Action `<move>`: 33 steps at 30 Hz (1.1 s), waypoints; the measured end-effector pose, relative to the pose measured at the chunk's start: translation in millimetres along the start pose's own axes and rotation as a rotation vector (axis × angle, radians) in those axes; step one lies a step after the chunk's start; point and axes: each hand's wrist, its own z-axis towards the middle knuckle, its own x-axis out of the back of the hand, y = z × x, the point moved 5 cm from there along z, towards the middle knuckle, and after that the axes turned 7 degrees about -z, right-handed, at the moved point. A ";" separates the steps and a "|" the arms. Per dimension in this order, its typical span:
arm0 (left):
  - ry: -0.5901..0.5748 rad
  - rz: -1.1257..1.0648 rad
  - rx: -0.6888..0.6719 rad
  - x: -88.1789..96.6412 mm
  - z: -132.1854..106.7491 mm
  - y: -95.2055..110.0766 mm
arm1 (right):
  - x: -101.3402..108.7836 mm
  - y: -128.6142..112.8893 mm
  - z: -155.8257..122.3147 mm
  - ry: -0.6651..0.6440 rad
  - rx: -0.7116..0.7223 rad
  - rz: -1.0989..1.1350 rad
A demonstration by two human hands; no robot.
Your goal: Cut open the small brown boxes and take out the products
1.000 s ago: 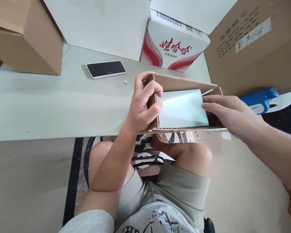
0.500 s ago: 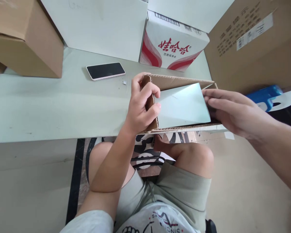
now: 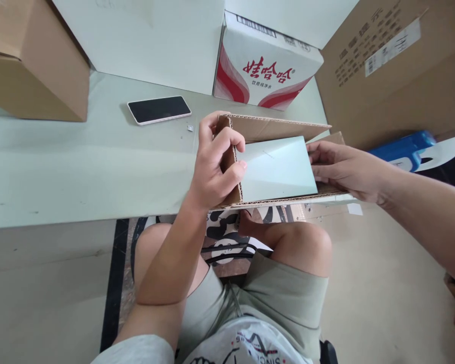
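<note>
A long open cardboard box (image 3: 276, 130) lies at the table's front edge. Inside it sits a smooth pale blue box (image 3: 278, 169), slightly askew. My left hand (image 3: 218, 164) is closed over the left end wall of the cardboard box, fingers curled and thumb near the pale blue box's left end. At the other end, my right hand (image 3: 339, 169) reaches inside with bent fingers closed against the right end of the pale blue box. Its fingertips are partly hidden there. An end flap (image 3: 335, 138) of the cardboard box stands behind that hand.
On the table (image 3: 60, 172) lie a phone (image 3: 159, 109) and a small whitish piece (image 3: 190, 128). Behind stands a white and red carton (image 3: 267, 65). Large brown cartons stand at left (image 3: 49, 65) and right (image 3: 394, 91), with a blue and white object (image 3: 402, 149) by the right one.
My right hand has moved left and its fingers have bent more at the pale blue box's end. An end flap shows more behind it. My left hand keeps its hold; the view has shifted slightly.
</note>
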 end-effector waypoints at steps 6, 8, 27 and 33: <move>0.015 0.001 -0.024 0.5 -0.8 3.7 | -3.5 7.2 -3.1 -0.154 -0.001 -0.007; 0.022 -0.015 -0.037 0.6 -0.9 4.5 | -3.6 10.7 -3.5 -0.177 0.007 -0.019; -0.016 -0.014 -0.024 9.3 2.3 -0.6 | 10.8 35.3 -32.0 -0.239 0.598 -0.379; -0.016 0.021 -0.046 15.0 0.7 -3.4 | 11.6 34.1 -33.2 -0.166 0.808 -0.502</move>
